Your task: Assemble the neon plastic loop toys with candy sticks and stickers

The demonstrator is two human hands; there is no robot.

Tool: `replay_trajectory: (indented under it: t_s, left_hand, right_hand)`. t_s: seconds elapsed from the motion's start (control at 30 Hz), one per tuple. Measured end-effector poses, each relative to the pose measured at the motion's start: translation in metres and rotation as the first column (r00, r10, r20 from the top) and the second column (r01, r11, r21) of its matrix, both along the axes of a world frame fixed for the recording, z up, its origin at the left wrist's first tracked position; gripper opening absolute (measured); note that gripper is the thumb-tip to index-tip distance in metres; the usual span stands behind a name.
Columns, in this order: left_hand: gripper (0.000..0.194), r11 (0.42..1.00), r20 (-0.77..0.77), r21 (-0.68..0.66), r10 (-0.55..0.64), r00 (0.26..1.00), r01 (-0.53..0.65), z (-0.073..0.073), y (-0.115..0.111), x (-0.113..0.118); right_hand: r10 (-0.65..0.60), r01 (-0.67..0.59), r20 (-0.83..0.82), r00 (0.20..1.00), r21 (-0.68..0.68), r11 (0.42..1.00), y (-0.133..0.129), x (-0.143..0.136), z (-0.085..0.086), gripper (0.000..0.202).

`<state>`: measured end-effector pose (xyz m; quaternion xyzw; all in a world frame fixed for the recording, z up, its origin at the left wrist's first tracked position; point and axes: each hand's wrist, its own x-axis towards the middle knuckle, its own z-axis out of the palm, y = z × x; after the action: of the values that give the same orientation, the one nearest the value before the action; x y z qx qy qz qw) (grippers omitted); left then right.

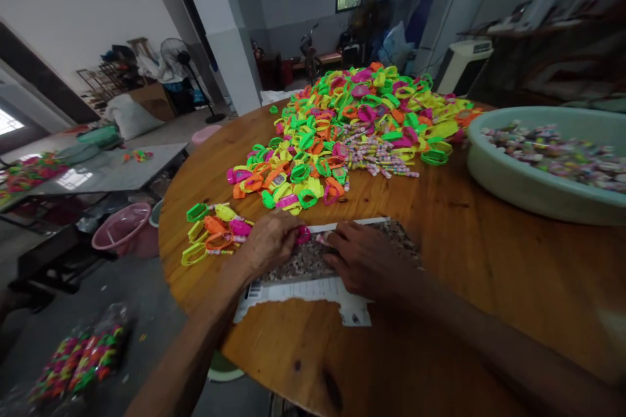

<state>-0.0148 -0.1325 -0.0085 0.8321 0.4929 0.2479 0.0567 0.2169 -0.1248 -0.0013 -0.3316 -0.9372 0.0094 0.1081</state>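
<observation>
My left hand [272,238] is closed on a pink toy watch [302,234] over a speckled stone slab [303,264]. Facing it, my right hand [364,257] has its fingers curled round a small wrapped candy roll [323,239], whose end points toward the watch. Under the slab lies a torn sheet of white printed paper [298,290]. Left of my left hand is a small group of toy watches with candy rolls [215,232]. Beyond the slab rises a big heap of bright toy watches [313,150], with a bundle of loose candy rolls [374,150] against it.
A pale green basin [542,192] of small wrapped pieces stands at the right on the round wooden table [464,273]. Pink tubs [122,228] and bagged watches [81,361] are on the left. A grey table [98,169] and a fan [183,62] stand farther back.
</observation>
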Motion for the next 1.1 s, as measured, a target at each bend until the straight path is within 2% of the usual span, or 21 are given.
replay_trajectory:
  t_s: [0.17, 0.37, 0.5, 0.7, 0.93, 1.1]
  left_hand:
    - [0.03, 1.0, 0.061, -0.007, 0.009, 0.998, -0.008, -0.003, -0.004, 0.0]
    - [0.03, 0.998, 0.124, -0.053, 0.03, 0.992, -0.024, -0.005, -0.009, 0.002]
    - [0.031, 1.0, 0.166, -0.028, 0.015, 0.986, -0.011, -0.01, -0.008, 0.001]
    - [0.03, 1.0, 0.179, -0.026, 0.014, 0.984, -0.009, -0.013, -0.008, -0.001]
    - [0.03, 1.0, 0.202, 0.01, 0.017, 0.979, -0.019, -0.015, -0.01, 0.001]
    - [0.027, 1.0, 0.206, -0.007, 0.028, 0.978, -0.027, -0.013, -0.011, 0.003]
  right_hand:
    - [0.041, -0.042, 0.019, 0.999, 0.066, 0.997, 0.002, -0.006, -0.006, 0.018]
    - [0.031, -0.035, -0.165, 0.986, -0.021, 0.999, 0.005, -0.013, -0.014, 0.023]
    - [0.036, -0.035, -0.202, 0.979, 0.007, 0.999, 0.005, -0.017, -0.019, 0.023]
    - [0.055, -0.05, -0.069, 0.996, 0.073, 0.996, 0.002, -0.02, -0.018, 0.015]
    - [0.007, -0.022, 0.079, 0.997, 0.2, 0.98, -0.011, -0.026, -0.015, 0.017]
    - [0.026, -0.056, 0.143, 0.989, 0.213, 0.975, -0.011, -0.031, -0.009, 0.016]
